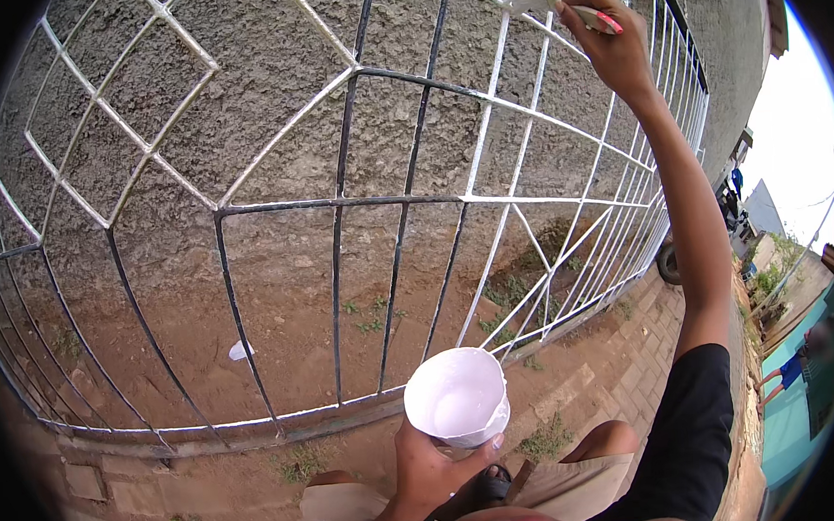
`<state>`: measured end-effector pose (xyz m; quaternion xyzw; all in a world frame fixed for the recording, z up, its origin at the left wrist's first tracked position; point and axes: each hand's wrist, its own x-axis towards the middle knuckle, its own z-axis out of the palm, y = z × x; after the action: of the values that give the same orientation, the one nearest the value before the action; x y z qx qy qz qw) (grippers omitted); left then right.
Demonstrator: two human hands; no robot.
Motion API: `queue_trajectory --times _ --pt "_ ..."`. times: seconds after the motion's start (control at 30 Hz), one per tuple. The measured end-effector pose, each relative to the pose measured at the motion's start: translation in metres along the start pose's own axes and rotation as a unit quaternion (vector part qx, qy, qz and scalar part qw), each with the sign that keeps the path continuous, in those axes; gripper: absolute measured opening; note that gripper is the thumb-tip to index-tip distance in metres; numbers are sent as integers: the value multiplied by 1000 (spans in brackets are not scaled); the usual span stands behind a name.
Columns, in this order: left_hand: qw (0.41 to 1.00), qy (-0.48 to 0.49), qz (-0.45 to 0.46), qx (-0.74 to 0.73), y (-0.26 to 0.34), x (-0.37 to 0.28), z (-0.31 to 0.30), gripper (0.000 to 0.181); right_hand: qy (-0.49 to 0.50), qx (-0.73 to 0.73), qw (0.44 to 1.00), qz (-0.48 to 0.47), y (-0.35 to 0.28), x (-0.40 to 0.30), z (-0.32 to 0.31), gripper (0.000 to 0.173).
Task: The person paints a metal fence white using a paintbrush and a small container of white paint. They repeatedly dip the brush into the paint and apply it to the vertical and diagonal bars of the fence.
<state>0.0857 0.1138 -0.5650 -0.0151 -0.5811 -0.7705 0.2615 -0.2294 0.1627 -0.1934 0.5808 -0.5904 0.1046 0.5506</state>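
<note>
A metal grille [403,199] stands before me, partly coated white and partly dark. Its right-hand bars and the diamond lattice at upper left are white, while several upright bars in the middle are dark. My right hand [607,38] is raised to the top right, gripping a paintbrush [597,19] with a red-tipped handle. White paint covers the bristles, which lie over a white bar near the top; whether they touch it I cannot tell. Low in front of my knees, my left hand [438,468] holds a tub [456,400] coated inside with white paint.
Behind the grille rises a rough plastered wall [269,141]. A white scrap [240,350] lies on the dirt beyond the bars. Paving bricks [624,370] run along the right, towards a tire [668,264]. Another person [790,370] is far off at right, near a turquoise wall [779,422].
</note>
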Motion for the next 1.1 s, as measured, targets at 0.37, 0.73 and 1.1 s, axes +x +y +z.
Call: queue_trajectory --times 0.37,0.73,1.1 --pt "999 41 30 16 -10 -7 -1 80 -87 66 994 -2 -43 -10 25 12" --pt "999 35 19 0 -11 -7 2 78 -81 108 991 5 -45 -19 26 11" --pt "999 33 -6 -2 -9 -7 -3 83 -80 82 993 5 -52 -14 35 10"
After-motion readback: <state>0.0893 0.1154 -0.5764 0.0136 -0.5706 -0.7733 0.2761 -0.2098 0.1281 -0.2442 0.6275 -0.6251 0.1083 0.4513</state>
